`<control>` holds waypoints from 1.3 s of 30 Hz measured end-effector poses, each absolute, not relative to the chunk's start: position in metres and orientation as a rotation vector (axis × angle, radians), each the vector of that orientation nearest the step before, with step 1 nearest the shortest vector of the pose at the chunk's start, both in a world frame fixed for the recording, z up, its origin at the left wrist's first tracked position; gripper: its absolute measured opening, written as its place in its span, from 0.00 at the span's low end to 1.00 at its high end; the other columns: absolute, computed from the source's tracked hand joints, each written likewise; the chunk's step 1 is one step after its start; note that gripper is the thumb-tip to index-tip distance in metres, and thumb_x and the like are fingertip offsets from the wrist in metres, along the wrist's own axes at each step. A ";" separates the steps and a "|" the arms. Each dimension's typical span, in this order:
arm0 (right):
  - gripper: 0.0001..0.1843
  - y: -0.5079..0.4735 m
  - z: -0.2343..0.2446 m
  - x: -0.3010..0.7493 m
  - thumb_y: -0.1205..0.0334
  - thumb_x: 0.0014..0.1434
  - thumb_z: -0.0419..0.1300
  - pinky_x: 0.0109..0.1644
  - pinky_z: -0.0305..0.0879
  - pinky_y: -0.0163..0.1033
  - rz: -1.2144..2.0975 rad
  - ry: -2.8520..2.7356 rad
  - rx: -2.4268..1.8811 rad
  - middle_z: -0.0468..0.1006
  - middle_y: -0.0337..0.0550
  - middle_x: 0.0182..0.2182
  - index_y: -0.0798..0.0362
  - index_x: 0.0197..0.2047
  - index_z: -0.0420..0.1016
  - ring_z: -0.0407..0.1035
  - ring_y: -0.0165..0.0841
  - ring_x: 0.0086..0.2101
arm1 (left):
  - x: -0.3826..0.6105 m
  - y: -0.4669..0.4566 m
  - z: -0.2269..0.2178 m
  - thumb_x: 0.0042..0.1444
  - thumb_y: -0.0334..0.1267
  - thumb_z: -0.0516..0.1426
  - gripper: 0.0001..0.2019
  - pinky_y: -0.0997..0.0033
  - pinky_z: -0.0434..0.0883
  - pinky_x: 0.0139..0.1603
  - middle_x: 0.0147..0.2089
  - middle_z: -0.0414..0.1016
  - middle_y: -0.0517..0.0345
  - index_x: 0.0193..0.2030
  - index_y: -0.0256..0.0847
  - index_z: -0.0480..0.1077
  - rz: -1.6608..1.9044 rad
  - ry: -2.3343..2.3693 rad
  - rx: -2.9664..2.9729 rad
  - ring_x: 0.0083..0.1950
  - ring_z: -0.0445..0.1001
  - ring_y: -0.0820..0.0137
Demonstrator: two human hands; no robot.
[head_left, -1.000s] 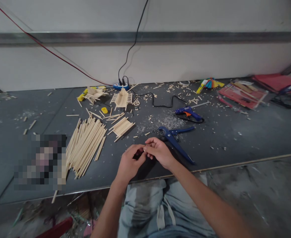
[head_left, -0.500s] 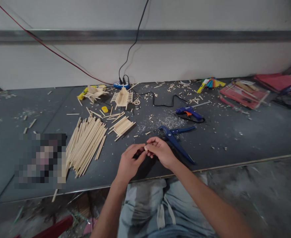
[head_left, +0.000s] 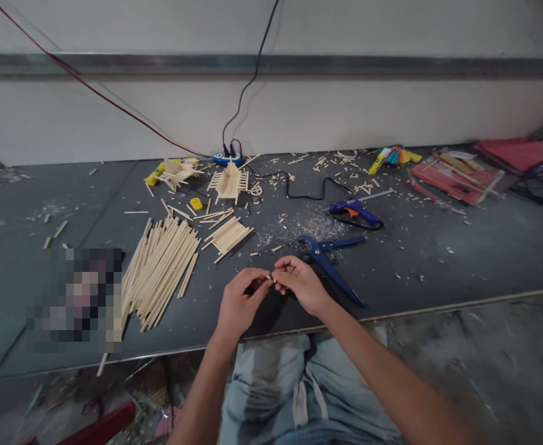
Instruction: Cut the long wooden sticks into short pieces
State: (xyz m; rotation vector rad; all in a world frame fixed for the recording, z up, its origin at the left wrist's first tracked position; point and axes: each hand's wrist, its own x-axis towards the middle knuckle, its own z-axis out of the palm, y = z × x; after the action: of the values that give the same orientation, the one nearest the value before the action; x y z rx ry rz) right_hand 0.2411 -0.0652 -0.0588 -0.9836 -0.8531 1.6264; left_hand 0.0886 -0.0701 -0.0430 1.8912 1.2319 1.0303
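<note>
My left hand and my right hand meet fingertip to fingertip just above the front of the table. Each is closed in a pinch on a small, pale piece of wooden stick; the fingers cover most of both pieces. Beyond my right hand lies a blue cutter with its handles spread. A small stick panel with long side rails rests ahead of my left hand. To its left spreads a pile of wooden sticks.
A blue glue gun lies behind the cutter, near its black cord. Further back stand a stick-built cart model, a second stick model and a blue power strip. Red plastic packets lie at right. Stick offcuts are scattered about.
My left hand has shifted slightly left, and a narrow gap now shows between the fingertips of the two hands. Things on the table have not moved.
</note>
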 end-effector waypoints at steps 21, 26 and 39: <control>0.14 -0.062 -0.054 0.244 0.62 0.46 0.63 0.24 0.59 0.31 1.727 -0.892 -0.972 0.71 0.34 0.24 0.52 0.36 0.66 0.66 0.26 0.23 | 0.085 -0.066 -0.053 0.53 0.29 0.55 0.07 0.70 0.69 0.42 0.37 0.73 0.54 0.35 0.41 0.74 1.185 1.134 2.169 0.41 0.71 0.70; 0.14 -0.062 -0.055 0.245 0.62 0.47 0.63 0.25 0.59 0.31 1.729 -0.892 -0.961 0.70 0.34 0.23 0.52 0.37 0.66 0.66 0.26 0.24 | 0.084 -0.066 -0.055 0.54 0.30 0.54 0.08 0.69 0.70 0.42 0.37 0.73 0.54 0.37 0.41 0.74 1.155 1.099 2.167 0.40 0.71 0.70; 0.15 -0.062 -0.057 0.243 0.58 0.47 0.63 0.24 0.58 0.32 1.683 -0.850 -0.983 0.69 0.33 0.22 0.52 0.37 0.66 0.64 0.25 0.22 | 0.088 -0.070 -0.048 0.55 0.34 0.53 0.09 0.68 0.70 0.46 0.41 0.73 0.53 0.42 0.42 0.72 1.017 1.188 2.155 0.43 0.71 0.69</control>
State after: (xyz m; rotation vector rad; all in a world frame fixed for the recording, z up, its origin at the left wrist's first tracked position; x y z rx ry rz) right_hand 0.2435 -0.0623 -0.0569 -0.9831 -0.8502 1.6829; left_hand 0.0878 -0.0698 -0.0479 2.1555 1.1879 1.0169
